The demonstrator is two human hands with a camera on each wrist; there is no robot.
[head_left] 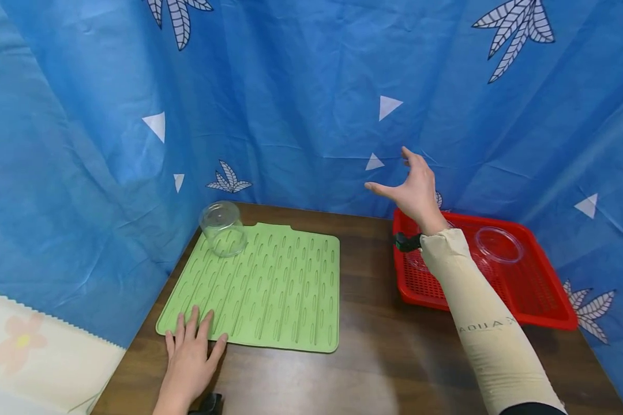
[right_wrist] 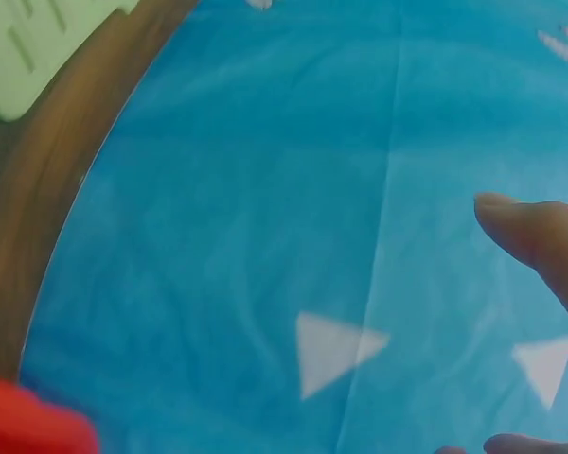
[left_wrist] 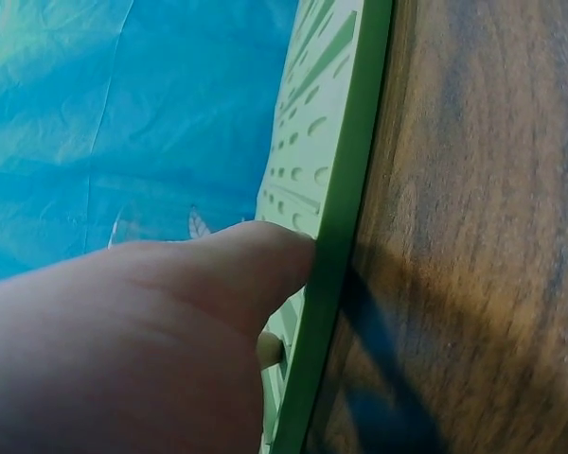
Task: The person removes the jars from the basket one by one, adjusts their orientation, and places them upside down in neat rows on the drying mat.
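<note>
My left hand (head_left: 189, 357) rests with spread fingers on the near left corner of a light green ridged drying mat (head_left: 270, 294). In the left wrist view the thumb (left_wrist: 256, 260) lies at the mat's raised edge. A clear plastic jar (head_left: 223, 229) stands on the mat's far left corner. My right hand (head_left: 415, 190) is raised in the air over the far left corner of a red basket (head_left: 542, 276), thumb and fingers spread wide apart with nothing between them. Inside the basket lie clear round containers, one of them a clear round piece (head_left: 499, 245) with its rim showing; my forearm hides part of the others.
The wooden table (head_left: 368, 323) shows between mat and basket and along the front. A blue curtain (head_left: 301, 104) with leaf and triangle prints hangs behind and at both sides. At the lower left lies a cream cloth (head_left: 31, 346) with a flower print.
</note>
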